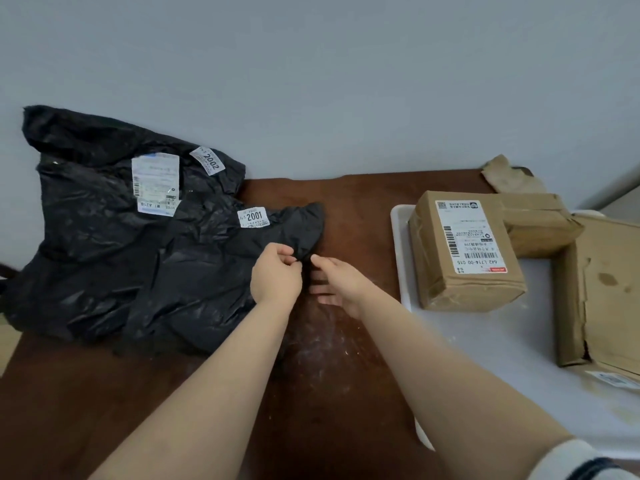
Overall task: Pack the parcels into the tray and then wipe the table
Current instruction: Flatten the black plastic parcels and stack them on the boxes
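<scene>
The packing is roughly half done. The white tray (498, 358) sits on the right of the tabletop (104, 403) and already carries three cardboard parcels: a labelled box (464, 251) at its near-left, a second box (540, 223) behind it, and a flat carton (609, 292) at the right edge. Two soft black parcels are still outside the tray, lying on the left side of the tabletop: the bag marked 2001 (207, 282) in front, overlapping the larger bag marked 2002 (97, 209) behind it.

Of the two hands, the left hand (275, 277) has its fingers curled and pinches the right corner of the 2001 bag. The right hand (334, 284) holds nothing; its fingers are extended and loose, their tips just beside that same corner. So this bag looks to be the next one bound for the tray, with the 2002 bag to follow.

Wiping has apparently not begun: pale smears (322, 344) mark the dark tabletop between the forearms. A crumpled tan cloth (509, 178) lies at the far right corner, untouched and well apart from both hands
</scene>
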